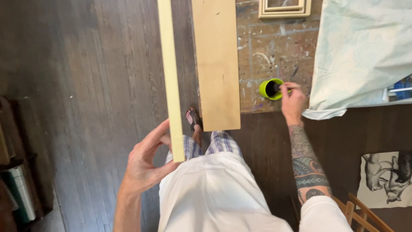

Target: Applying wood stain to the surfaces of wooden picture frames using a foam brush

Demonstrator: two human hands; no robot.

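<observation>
My left hand point(146, 161) grips the near end of a long pale yellow wooden strip point(170, 73), which runs away from me over the dark floor. A wider plank of light wood point(216, 64) lies beside it, its near end hanging off the worktable. My right hand point(292, 102) reaches to a small lime-green cup point(269, 89) on the paint-stained worktable point(277, 47) and holds a brush handle whose dark head is down in the cup.
A pale cloth point(360, 51) covers the table's right part. A cream picture frame point(284, 8) lies at the table's far edge. A wooden chair point(358, 212) and a drawing of animals point(386, 178) sit at lower right. Shelved items point(17, 189) stand at left.
</observation>
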